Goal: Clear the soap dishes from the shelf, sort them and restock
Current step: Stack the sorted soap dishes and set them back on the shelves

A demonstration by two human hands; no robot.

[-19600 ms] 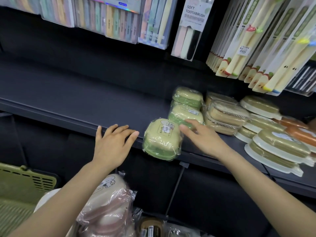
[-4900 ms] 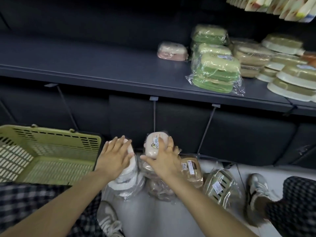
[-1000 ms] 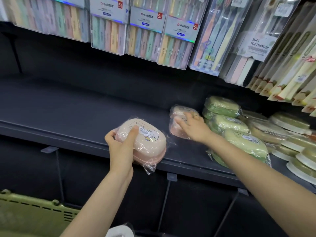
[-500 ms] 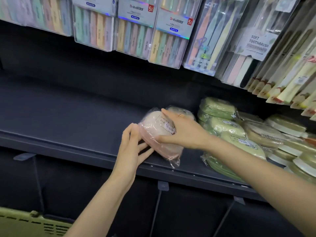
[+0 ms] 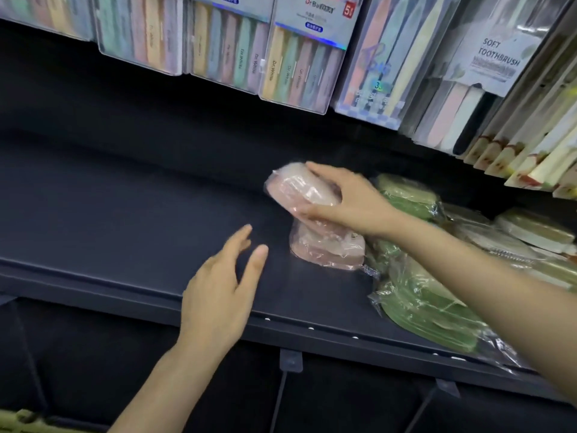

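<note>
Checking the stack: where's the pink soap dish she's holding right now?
In the head view, right of centre, the right hand grips the pink soap dish tilted above another pink one on the shelf, just left of the green dishes.

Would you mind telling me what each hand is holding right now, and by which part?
The right hand grips a pink plastic-wrapped soap dish by its right end, fingers over the top, thumb beneath. The left hand holds nothing.

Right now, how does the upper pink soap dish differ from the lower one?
The upper pink soap dish is tilted and gripped by the right hand; the lower pink soap dish lies flat on the shelf, untouched by either hand. Both are pink and wrapped in clear plastic.
</note>
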